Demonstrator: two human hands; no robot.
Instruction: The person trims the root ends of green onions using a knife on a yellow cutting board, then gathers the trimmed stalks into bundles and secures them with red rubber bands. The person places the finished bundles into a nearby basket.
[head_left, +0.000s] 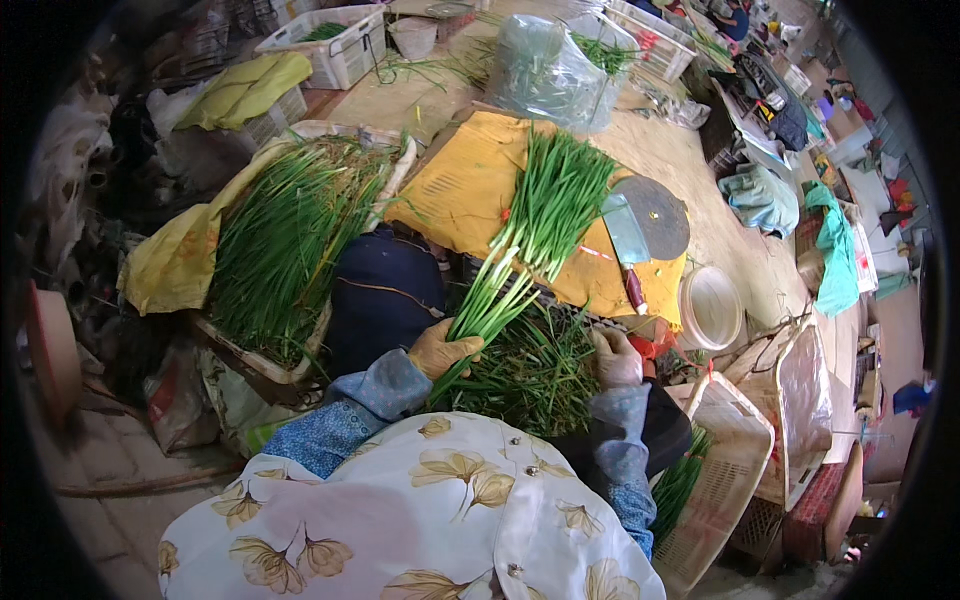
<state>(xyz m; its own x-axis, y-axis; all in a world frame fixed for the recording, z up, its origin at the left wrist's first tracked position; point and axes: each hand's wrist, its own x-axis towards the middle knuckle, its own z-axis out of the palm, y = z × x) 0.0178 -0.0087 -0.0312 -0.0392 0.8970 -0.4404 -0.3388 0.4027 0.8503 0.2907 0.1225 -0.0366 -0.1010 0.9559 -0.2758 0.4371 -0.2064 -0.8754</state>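
My left hand (442, 351), in a tan glove, grips a small bunch of garlic chives (491, 300), pale stem ends pointing away from me. Over my lap, my right hand (617, 358) is gloved too, with bent fingers; whether anything is pinched in them cannot be told. Red plastic ties (654, 345) hang right beside it. Loose green leaf scraps (525, 367) fill the space between both hands. Ahead, a larger bundle of chives (566, 195) lies on a yellow cloth (465, 180). A cleaver (628, 232) with a dark red handle rests right of it, by a round dark board (652, 217).
At left stands a crate of untrimmed chives (289, 240). A white bucket (710, 307) and a tilted plastic crate (720, 480) are on my right. Farther off are a clear bag of greens (551, 71) and a white crate (330, 52).
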